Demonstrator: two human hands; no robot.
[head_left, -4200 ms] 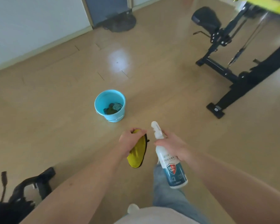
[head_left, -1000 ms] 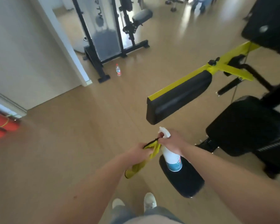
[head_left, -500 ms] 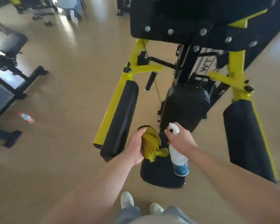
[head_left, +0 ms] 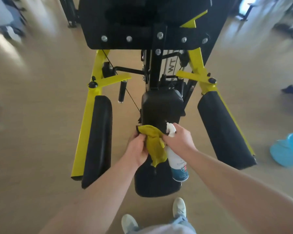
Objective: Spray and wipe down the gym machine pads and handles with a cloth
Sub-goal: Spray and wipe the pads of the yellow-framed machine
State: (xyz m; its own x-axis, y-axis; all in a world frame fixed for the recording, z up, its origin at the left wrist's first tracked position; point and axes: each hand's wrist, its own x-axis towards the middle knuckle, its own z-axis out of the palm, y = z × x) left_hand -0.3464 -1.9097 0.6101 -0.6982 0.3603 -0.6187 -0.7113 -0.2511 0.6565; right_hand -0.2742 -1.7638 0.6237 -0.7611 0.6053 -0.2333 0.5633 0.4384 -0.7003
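I stand facing a black and yellow gym machine [head_left: 98,68]. Its black seat pad [head_left: 157,183] lies just below my hands, with the back pad [head_left: 161,108] behind it. A long black arm pad [head_left: 98,139] runs on the left and another arm pad [head_left: 223,132] on the right. My left hand [head_left: 137,149] grips a yellow cloth [head_left: 155,144] above the seat. My right hand [head_left: 178,139] holds a white spray bottle [head_left: 177,159] upright by its neck, touching the cloth. A short black handle [head_left: 121,92] hangs left of the back pad.
A blue bucket [head_left: 287,151] sits on the wooden floor at the right edge. Other gym equipment stands blurred at the far left and far right. My two white shoes [head_left: 179,208] are right in front of the seat pad. Open floor lies to the left of the machine.
My view has swung from the bucket and floor round to the machine, which now sits centred and closer. Both hands have come together, cloth against bottle, above the seat pad.
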